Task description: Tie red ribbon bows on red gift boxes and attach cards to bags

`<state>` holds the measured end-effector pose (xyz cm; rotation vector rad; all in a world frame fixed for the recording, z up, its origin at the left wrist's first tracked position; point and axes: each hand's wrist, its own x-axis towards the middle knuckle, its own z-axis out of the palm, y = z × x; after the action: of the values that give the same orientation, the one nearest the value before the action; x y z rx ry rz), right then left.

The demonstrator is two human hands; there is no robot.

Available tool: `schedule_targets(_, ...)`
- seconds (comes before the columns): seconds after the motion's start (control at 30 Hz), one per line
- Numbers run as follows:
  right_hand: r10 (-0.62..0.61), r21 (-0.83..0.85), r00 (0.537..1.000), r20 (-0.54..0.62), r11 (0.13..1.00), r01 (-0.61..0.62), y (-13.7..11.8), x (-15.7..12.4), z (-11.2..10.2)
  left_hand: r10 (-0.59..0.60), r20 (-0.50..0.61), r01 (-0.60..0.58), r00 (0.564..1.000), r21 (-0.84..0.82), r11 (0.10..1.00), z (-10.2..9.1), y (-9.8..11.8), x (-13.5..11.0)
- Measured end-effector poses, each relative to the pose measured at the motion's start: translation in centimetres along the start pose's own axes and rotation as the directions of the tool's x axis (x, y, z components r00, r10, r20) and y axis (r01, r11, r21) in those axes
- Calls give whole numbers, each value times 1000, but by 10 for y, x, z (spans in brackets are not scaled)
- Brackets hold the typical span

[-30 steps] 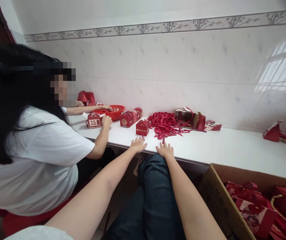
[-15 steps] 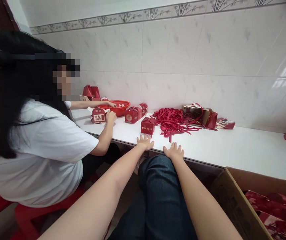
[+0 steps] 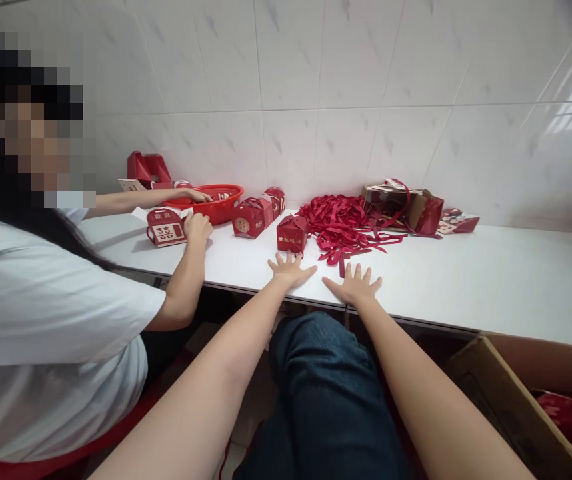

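White and smooth, the tabletop (image 3: 466, 280) is lying under both hands. The left hand (image 3: 290, 270) is resting flat with its fingers spread wide, holding nothing, and its fingertips are sitting just in front of a small red paper box (image 3: 292, 233). The right hand (image 3: 353, 287) is lying flat and wide too, near the messy pile of red ribbons (image 3: 339, 223). Farther left, another person's hand (image 3: 199, 227) is touching a red box with a white label (image 3: 165, 227).

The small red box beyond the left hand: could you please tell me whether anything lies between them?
Nothing visible does. The left hand lies flat on the white table; the small red box stands just past its fingertips. The ribbon pile lies to the box's right.
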<state>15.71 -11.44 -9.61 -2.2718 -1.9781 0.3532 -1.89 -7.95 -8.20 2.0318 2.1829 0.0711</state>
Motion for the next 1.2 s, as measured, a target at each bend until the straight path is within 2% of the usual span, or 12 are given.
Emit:
schedule_targets(0.33, -52, 35, 997, -60, 998, 54, -1, 36, -2, -26, -25, 26, 999, 20, 999, 1, 9, 37)
schedule_targets(0.57, -150, -43, 985, -89, 988, 147, -4, 70, -5, -79, -78, 80, 994, 1, 997, 2, 17, 66)
schedule_targets(0.9, -88, -13, 993, -78, 996, 87, -13, 113, -9, -115, -88, 117, 989, 14, 993, 0, 24, 117)
schedule_targets(1.2, -111, -21, 990, -91, 994, 110, -17, 139, -15, -181, -112, 178, 977, -32, 983, -1, 29, 150)
